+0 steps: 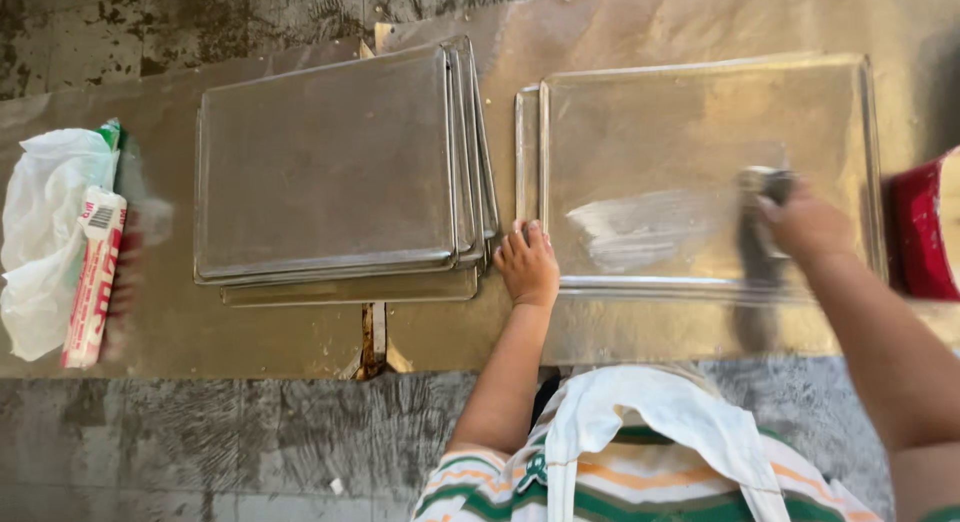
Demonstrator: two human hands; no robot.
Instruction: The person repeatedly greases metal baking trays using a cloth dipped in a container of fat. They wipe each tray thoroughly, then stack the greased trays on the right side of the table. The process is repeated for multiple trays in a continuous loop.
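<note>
Your right hand [805, 222] is closed around a dark, blurred brush-like tool [762, 237] and presses it onto the shallow rectangular metal baking tray [600, 112] that lies straight ahead of you on the worn metal bench [300, 332]. The tray's long axis runs left to right across your view, and the tool's handle points back toward you, across that axis. A pale greasy streak [640, 232] stretches leftward from the tool toward your left hand [527, 264], which lies flat, fingers together, on the tray's near-left corner. Your right hand is the nearer one to the streak's start. To the left sits a fanned stack of similar grey metal trays [330, 162], and farther left a white plastic bag [45, 232] with a red-and-white wrapped roll [92, 277].
</note>
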